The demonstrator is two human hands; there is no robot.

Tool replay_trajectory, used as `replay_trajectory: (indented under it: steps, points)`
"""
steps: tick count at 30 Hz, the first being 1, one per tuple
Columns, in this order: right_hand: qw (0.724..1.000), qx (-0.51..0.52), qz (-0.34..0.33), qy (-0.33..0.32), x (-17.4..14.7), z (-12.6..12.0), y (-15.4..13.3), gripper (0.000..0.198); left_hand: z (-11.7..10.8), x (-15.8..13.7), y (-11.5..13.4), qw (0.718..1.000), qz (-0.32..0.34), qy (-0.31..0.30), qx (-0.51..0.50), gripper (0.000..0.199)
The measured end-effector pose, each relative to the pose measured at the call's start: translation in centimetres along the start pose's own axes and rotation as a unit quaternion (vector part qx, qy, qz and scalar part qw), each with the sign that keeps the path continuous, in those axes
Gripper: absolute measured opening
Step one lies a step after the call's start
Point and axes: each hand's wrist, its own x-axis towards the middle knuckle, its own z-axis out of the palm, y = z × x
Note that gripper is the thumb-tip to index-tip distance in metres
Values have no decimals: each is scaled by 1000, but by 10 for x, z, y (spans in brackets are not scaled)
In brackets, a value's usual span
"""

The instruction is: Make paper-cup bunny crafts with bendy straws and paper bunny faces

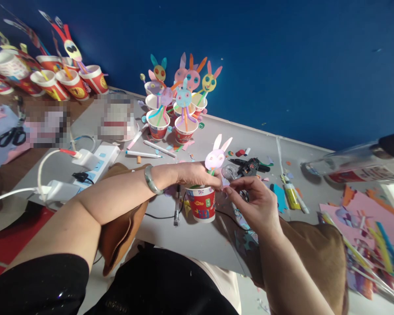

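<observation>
A red patterned paper cup stands upright at the table's front, in front of my body. Above its rim my left hand is closed round the green stem of a paper rabbit, which has a pale lilac face and white ears. My palm hides most of the stem and part of the cup's mouth. Just right of the cup, my right hand has its thumb and forefinger pinched near the left fingertips. Whatever small thing lies in that pinch is too small to make out.
Behind stand finished-looking rabbit cups. A black glue gun, a glue tube and a clear bottle lie to the right. Markers, a power strip and scissors are left. Paper scraps lie far right.
</observation>
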Motion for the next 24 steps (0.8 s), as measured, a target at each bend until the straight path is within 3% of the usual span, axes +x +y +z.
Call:
replay_trajectory:
  steps: [6, 16, 24]
  points:
    - [999, 27, 33, 16, 2, -3, 9, 17, -2, -1, 1, 1000, -12, 3, -10, 9]
    - [999, 17, 39, -34, 3, 4, 0, 15, 1, -5, 7, 999, -34, 21, -35, 9]
    - [998, 13, 34, -42, 2, 7, 3, 14, -1, -2, 0, 999, -3, -9, -31, 9]
